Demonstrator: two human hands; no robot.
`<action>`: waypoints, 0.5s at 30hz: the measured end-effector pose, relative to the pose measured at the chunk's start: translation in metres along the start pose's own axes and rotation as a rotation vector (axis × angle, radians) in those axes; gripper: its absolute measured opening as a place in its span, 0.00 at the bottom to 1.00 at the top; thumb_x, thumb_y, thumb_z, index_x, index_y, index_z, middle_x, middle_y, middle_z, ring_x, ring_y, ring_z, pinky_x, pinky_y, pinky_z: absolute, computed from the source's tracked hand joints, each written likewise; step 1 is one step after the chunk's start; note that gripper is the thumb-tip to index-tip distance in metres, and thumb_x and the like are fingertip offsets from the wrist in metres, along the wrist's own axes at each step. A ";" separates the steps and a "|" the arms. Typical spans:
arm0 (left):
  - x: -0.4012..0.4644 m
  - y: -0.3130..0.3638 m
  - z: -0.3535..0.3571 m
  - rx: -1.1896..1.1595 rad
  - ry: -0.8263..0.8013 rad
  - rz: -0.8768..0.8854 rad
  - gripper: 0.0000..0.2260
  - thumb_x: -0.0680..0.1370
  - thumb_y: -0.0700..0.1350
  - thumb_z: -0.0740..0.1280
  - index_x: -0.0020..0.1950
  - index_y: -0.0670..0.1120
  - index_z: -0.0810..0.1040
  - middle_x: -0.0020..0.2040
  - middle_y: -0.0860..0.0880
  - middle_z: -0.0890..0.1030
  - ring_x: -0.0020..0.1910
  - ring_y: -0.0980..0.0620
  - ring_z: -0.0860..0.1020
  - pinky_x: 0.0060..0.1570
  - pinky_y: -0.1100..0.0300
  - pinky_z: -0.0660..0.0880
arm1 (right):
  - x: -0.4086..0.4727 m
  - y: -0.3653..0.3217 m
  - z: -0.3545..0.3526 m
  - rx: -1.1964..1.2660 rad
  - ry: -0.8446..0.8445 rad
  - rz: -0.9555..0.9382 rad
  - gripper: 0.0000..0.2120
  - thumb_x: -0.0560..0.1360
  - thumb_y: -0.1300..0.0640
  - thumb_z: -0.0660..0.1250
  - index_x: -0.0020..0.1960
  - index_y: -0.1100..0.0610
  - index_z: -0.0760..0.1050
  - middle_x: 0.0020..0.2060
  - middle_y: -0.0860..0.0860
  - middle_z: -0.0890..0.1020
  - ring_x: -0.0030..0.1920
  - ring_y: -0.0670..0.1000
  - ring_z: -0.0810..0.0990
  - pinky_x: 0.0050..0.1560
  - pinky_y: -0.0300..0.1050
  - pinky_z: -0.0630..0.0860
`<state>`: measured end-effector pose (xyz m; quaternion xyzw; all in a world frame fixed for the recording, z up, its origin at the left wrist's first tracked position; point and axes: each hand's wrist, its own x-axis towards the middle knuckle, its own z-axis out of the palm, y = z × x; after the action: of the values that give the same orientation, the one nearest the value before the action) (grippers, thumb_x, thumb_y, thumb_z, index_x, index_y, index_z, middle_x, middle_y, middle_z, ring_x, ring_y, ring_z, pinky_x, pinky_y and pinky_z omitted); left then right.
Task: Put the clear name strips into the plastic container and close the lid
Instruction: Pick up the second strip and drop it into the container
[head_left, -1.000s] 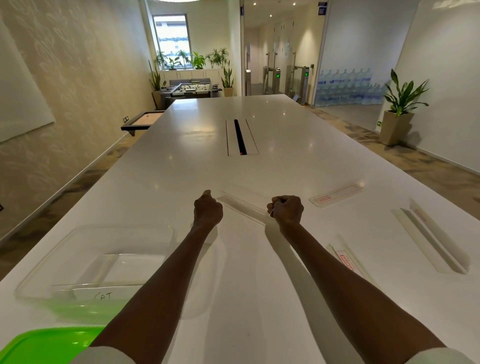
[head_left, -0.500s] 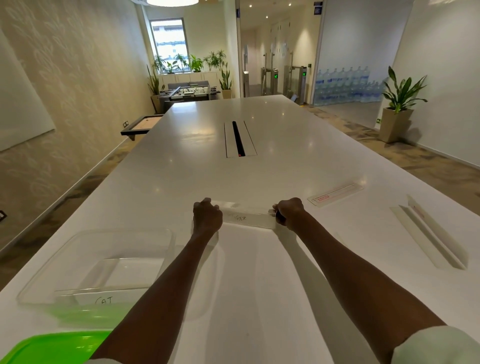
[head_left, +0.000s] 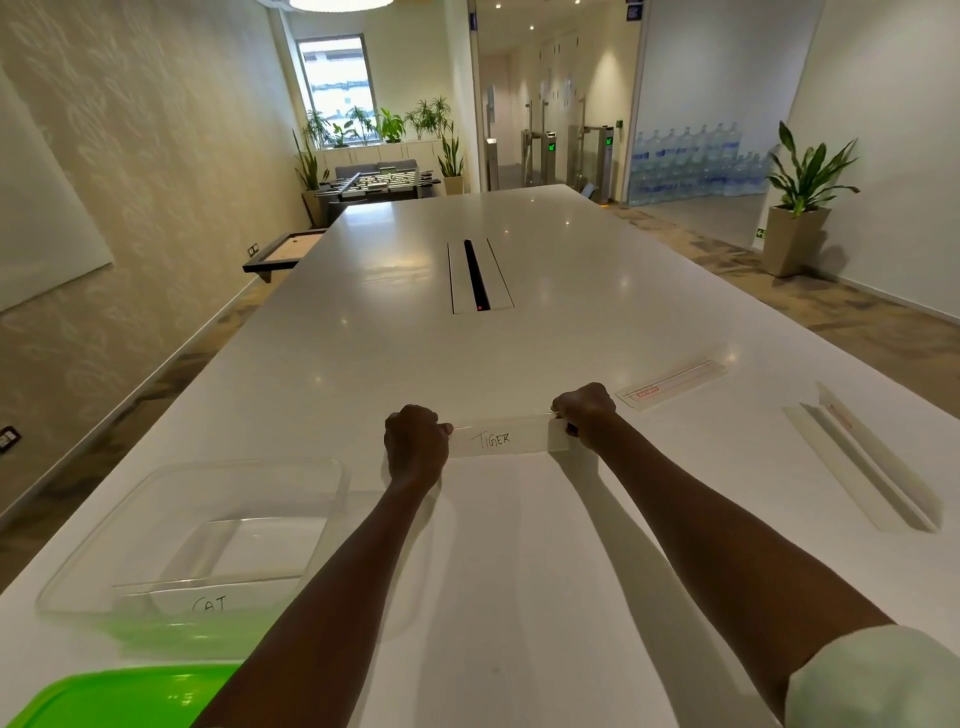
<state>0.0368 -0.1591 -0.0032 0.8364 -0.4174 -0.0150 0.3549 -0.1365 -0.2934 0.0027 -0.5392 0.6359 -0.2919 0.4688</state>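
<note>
— While gripped at both ends, TIGER strip (head_left: 501, 439) held level above table (head_left: 519, 597): left hand (head_left: 415, 447) fisted on one end, right hand (head_left: 584, 415) closed on the other. Step judged: carrying.

— Next move?

— Leftward swing to open plastic container (head_left: 332, 467), CAT strip (head_left: 210, 603) already inside; green lid (head_left: 119, 699) off, nearest. Path judged clear. Further right: labelled strip (head_left: 670, 384), angled strip (head_left: 862, 460), both uncollected.

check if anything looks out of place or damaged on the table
Nothing looks damaged or spilled. Two clear name strips, one flat and one tent-folded, just lie scattered right, not yet in the clear plastic container.
</note>
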 end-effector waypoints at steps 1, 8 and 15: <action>-0.001 0.001 0.000 0.010 -0.003 0.000 0.11 0.74 0.43 0.70 0.50 0.37 0.84 0.53 0.39 0.83 0.54 0.39 0.79 0.55 0.52 0.74 | 0.001 0.000 0.000 -0.018 0.007 -0.009 0.06 0.71 0.64 0.69 0.46 0.65 0.77 0.38 0.58 0.79 0.32 0.54 0.77 0.41 0.47 0.80; 0.000 0.001 -0.001 0.004 -0.056 -0.046 0.10 0.73 0.44 0.71 0.43 0.36 0.83 0.46 0.40 0.84 0.50 0.40 0.80 0.47 0.57 0.74 | 0.002 0.003 0.000 -0.087 0.023 -0.051 0.04 0.71 0.63 0.69 0.41 0.63 0.75 0.34 0.56 0.76 0.31 0.51 0.75 0.43 0.50 0.82; 0.002 0.010 -0.009 0.124 -0.160 -0.012 0.17 0.77 0.47 0.66 0.61 0.37 0.77 0.59 0.40 0.78 0.59 0.42 0.77 0.59 0.53 0.74 | -0.004 0.001 -0.011 -0.407 0.025 -0.287 0.16 0.73 0.50 0.68 0.33 0.59 0.69 0.33 0.54 0.77 0.44 0.58 0.80 0.41 0.47 0.74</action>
<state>0.0344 -0.1589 0.0100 0.8554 -0.4393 -0.0581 0.2681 -0.1469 -0.2909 0.0073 -0.7034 0.6044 -0.2281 0.2963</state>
